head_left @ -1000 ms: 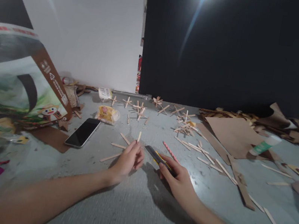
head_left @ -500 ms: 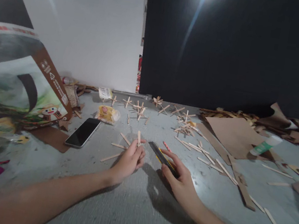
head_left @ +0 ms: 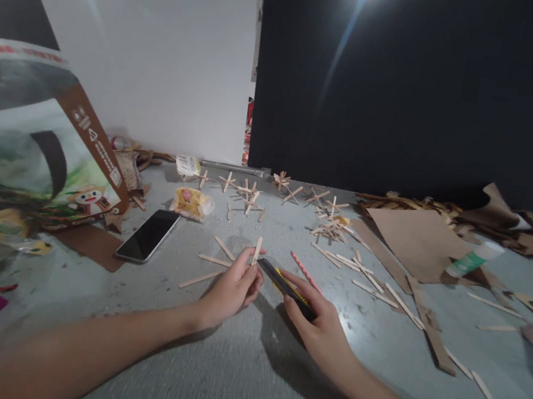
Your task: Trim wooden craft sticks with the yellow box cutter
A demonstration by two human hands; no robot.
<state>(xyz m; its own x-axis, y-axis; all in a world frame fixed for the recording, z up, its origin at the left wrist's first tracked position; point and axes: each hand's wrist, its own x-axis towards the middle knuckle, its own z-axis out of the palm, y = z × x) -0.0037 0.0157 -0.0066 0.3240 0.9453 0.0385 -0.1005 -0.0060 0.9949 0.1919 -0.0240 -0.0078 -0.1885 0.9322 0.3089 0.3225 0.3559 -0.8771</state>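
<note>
Pinched upright in my left hand (head_left: 237, 282) is a short wooden craft stick (head_left: 257, 250), its lower end hidden by my fingers. My right hand (head_left: 317, 309) is closed round a black and yellow utility knife (head_left: 290, 287). The knife's tip points left and reaches the stick beside my left fingers; whether it touches the wood I cannot tell. Several loose craft sticks (head_left: 198, 279) fan out on the table just left of my left hand. A red patterned pencil (head_left: 303, 269) lies behind my right hand.
A phone (head_left: 148, 236) and a wrapped yellow packet (head_left: 191, 204) lie to the left. Crossed-stick pieces (head_left: 251, 200) stand along the back. Cardboard (head_left: 411, 243), a glue stick (head_left: 474, 259) and loose sticks spread over the right. A large printed bag (head_left: 27, 141) stands far left.
My left hand and the stick have shifted slightly right. The knife has moved a little left and its tip now meets the stick in view, uncovering more of the pencil.
</note>
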